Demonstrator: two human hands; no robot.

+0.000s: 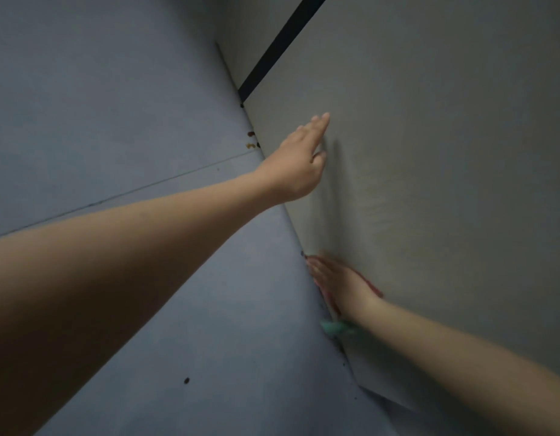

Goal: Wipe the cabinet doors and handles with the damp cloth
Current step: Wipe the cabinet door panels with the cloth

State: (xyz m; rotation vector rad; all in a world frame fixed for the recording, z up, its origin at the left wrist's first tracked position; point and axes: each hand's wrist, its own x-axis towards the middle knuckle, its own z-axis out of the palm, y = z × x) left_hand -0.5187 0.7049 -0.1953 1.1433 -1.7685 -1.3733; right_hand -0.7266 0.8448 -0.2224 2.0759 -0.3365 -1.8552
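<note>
A grey-beige cabinet door [429, 158] fills the right side of the view, seen at a steep tilt. My left hand [299, 158] lies flat against the door with straight fingers, higher up. My right hand [338, 283] presses flat on a cloth [374, 289] at the door's bottom edge, near the floor. Only a red edge of the cloth shows beside the hand, and a teal corner [335, 328] sticks out below the wrist. No handle is in view.
A blue-grey floor [115, 105] covers the left half, with a seam line and a few dark and brown spots near the door's base. A black strip [281, 48] runs between cabinet panels at the top.
</note>
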